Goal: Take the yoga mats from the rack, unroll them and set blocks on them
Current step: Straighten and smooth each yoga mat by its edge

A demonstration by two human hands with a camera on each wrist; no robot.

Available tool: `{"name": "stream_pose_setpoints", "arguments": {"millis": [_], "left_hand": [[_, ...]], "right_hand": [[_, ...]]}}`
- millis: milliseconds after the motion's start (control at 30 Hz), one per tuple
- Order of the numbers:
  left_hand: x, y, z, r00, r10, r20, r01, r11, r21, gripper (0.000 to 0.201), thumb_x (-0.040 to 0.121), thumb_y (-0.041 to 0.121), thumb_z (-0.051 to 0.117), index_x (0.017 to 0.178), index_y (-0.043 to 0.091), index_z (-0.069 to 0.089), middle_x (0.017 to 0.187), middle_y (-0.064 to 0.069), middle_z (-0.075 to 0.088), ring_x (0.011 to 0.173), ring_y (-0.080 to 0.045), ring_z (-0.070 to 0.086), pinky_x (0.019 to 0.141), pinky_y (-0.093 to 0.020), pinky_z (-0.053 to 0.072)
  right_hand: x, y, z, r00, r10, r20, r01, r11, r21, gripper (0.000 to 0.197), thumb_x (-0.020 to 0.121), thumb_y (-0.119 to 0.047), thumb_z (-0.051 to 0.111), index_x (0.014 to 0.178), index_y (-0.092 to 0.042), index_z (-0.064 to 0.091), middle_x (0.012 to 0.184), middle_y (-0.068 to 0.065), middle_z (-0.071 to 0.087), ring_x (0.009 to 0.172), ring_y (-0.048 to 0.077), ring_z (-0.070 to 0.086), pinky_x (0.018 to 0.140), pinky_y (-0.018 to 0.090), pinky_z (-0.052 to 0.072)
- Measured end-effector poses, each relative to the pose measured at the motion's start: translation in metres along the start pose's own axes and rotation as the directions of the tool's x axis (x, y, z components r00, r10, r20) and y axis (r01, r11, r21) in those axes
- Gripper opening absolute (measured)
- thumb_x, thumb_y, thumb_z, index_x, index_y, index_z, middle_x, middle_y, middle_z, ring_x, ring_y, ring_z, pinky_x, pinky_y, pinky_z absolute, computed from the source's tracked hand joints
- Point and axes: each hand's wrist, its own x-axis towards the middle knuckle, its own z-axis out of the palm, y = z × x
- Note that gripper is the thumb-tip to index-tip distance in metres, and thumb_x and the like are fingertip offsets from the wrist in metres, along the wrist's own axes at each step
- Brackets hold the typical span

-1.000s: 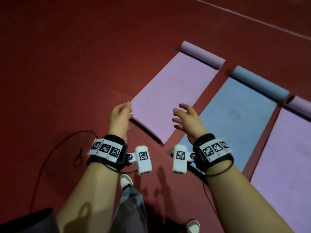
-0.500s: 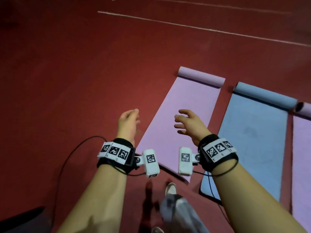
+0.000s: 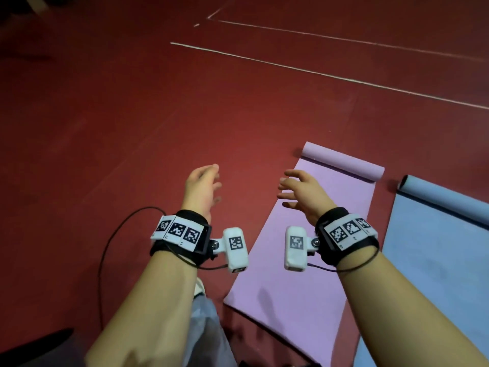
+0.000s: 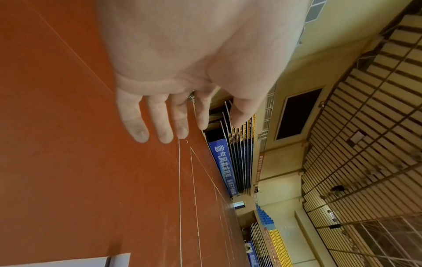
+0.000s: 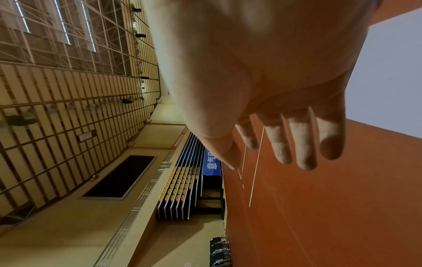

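While both hands, the left hand (image 3: 202,186) and right hand (image 3: 301,193), hang wide and empty, the half-unrolled lilac foam yoga mat (image 3: 304,250) on the red floor (image 3: 132,128) may curl back from its rolled far end.

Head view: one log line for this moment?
left hand open, empty | right hand open, empty | pink mat part unrolled | blue mat beside | no blocks seen

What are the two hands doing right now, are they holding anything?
Left hand: open, fingers relaxed, holding nothing, above the red floor.
Right hand: open, fingers spread, holding nothing, above the purple mat.
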Motion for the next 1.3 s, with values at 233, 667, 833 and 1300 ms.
{"name": "stream_pose_setpoints", "arguments": {"millis": [233,667,833,1300], "left_hand": [[0.210,0.058,-0.031,0.992,-0.028,0.121,0.018,0.996,0.085,0.006,0.097,0.031,0.058,0.101,0.027,0.060,0.114,-0.003,0.064,0.101,-0.019,0.062,0.074,-0.036,0.047],[0.443,0.160,0.046,0.930,-0.082,0.360,-0.006,0.971,0.237,0.006,0.097,0.030,0.057,0.100,0.026,0.060,0.113,-0.003,0.065,0.102,-0.020,0.063,0.072,-0.034,0.047],[0.523,0.179,0.152,0.868,-0.096,0.488,-0.070,0.948,0.310,0.006,0.098,0.027,0.056,0.101,0.024,0.059,0.112,-0.004,0.064,0.100,-0.019,0.061,0.074,-0.034,0.046],[0.717,0.256,0.435,0.744,-0.188,0.641,-0.131,0.900,0.416,0.003,0.098,0.027,0.057,0.096,0.025,0.059,0.104,0.000,0.063,0.097,-0.018,0.061,0.069,-0.033,0.045]], "right_hand": [[0.162,-0.046,0.105,0.992,0.035,-0.124,-0.025,0.997,0.078,0.031,0.096,-0.021,0.059,0.126,-0.018,0.052,0.101,0.006,0.064,0.083,0.022,0.065,0.074,0.034,0.051],[0.345,-0.139,0.145,0.936,0.103,-0.338,-0.020,0.970,0.241,0.031,0.096,-0.019,0.058,0.127,-0.015,0.052,0.101,0.008,0.062,0.084,0.025,0.064,0.077,0.037,0.052],[0.429,-0.155,0.095,0.882,0.135,-0.452,0.016,0.949,0.315,0.034,0.097,-0.019,0.056,0.129,-0.012,0.051,0.102,0.010,0.061,0.084,0.024,0.062,0.070,0.033,0.051],[0.662,-0.263,-0.060,0.744,0.251,-0.620,0.121,0.861,0.494,0.034,0.097,-0.014,0.055,0.130,-0.010,0.050,0.090,0.008,0.058,0.073,0.021,0.057,0.060,0.028,0.044]]}}
